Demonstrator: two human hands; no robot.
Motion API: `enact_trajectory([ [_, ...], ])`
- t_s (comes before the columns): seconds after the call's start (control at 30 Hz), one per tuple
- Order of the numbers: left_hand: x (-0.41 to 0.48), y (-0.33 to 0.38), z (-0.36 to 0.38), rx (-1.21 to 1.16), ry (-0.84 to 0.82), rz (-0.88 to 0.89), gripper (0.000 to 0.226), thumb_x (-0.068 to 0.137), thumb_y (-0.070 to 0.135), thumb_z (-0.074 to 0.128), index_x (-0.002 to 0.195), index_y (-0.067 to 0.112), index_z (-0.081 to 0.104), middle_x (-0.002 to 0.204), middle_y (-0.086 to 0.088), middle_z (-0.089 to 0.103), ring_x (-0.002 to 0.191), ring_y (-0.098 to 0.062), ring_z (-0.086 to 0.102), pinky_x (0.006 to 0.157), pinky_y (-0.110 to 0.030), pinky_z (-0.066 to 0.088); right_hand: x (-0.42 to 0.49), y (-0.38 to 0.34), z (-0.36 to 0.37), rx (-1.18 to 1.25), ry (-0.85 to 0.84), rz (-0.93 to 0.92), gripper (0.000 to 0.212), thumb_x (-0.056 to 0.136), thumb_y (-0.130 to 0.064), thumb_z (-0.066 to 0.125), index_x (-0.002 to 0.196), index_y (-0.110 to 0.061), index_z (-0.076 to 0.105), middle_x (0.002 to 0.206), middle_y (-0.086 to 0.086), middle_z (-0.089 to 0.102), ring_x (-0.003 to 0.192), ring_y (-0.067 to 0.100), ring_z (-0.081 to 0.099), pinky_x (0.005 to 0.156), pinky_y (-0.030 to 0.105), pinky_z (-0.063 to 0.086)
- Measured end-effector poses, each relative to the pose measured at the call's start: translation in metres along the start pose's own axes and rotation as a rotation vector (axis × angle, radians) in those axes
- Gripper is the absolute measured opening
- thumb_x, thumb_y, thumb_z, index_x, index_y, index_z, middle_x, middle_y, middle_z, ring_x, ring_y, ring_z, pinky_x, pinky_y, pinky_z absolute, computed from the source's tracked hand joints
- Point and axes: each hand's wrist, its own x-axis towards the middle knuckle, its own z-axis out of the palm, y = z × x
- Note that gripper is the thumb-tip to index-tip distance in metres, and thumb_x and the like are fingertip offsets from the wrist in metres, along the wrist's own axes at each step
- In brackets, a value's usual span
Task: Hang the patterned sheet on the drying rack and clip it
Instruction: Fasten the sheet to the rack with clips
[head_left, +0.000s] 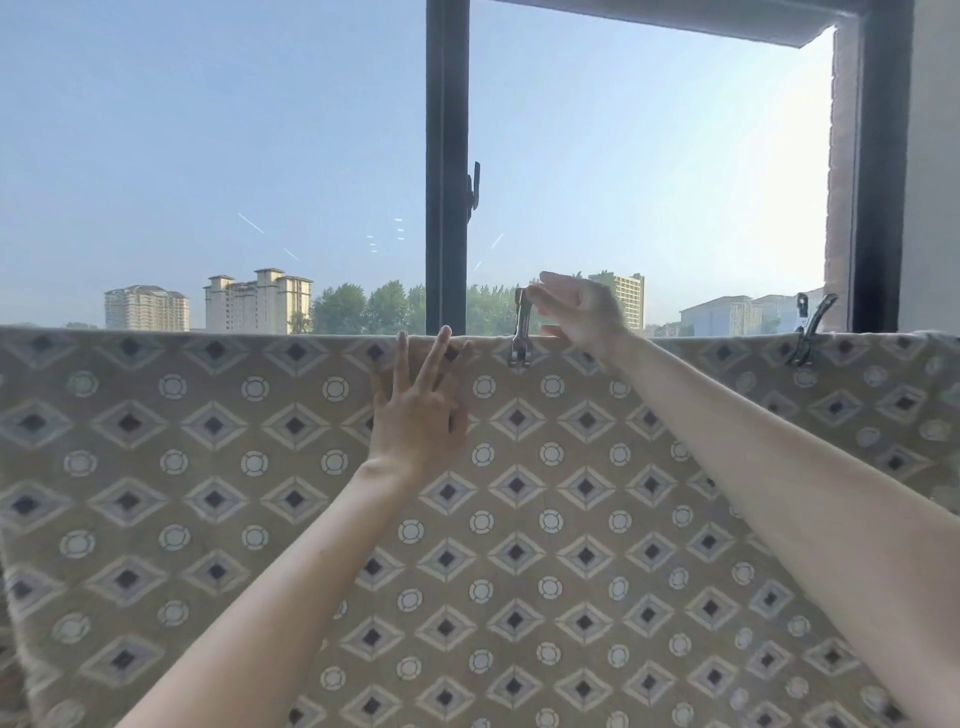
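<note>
The patterned sheet (208, 519), beige with diamonds and circles, hangs across the whole view over a rail that it hides. A metal clip (520, 332) stands upright on the sheet's top fold near the middle. My right hand (576, 317) is just right of that clip, fingers loosely extended, a fingertip at the clip's upper handle. My left hand (423, 410) is in front of the sheet just below the top fold, left of the clip, fingers straight and spread, holding nothing.
A second metal clip (808, 332) grips the top fold at the far right. Behind the sheet is a window with a dark frame post (447, 156) and a handle (474, 189). A wall (930, 156) rises at the right.
</note>
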Motion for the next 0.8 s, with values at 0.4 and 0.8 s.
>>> enact_trajectory([
  [0.4, -0.032, 0.096, 0.041, -0.501, -0.353, -0.226, 0.076, 0.092, 0.012, 0.045, 0.146, 0.044, 0.001, 0.144, 0.001, -0.043, 0.131, -0.043, -0.035, 0.097, -0.051, 0.039, -0.07, 0.053, -0.071, -0.141, 0.191, 0.104, 0.013, 0.09, -0.025, 0.062, 0.103, -0.02, 0.062, 0.092, -0.01, 0.063, 0.086, 0.006, 0.059, 0.074, 0.021, 0.05],
  [0.8, -0.023, 0.305, 0.119, -0.473, -0.589, 0.026, 0.07, 0.092, 0.022, 0.048, 0.148, 0.036, 0.01, 0.15, -0.001, -0.033, 0.142, -0.034, -0.013, 0.114, -0.05, 0.001, -0.141, 0.142, -0.25, -0.15, 0.153, 0.22, 0.016, 0.09, -0.018, 0.063, 0.105, -0.02, 0.063, 0.097, -0.011, 0.064, 0.092, 0.006, 0.06, 0.073, 0.016, 0.044],
])
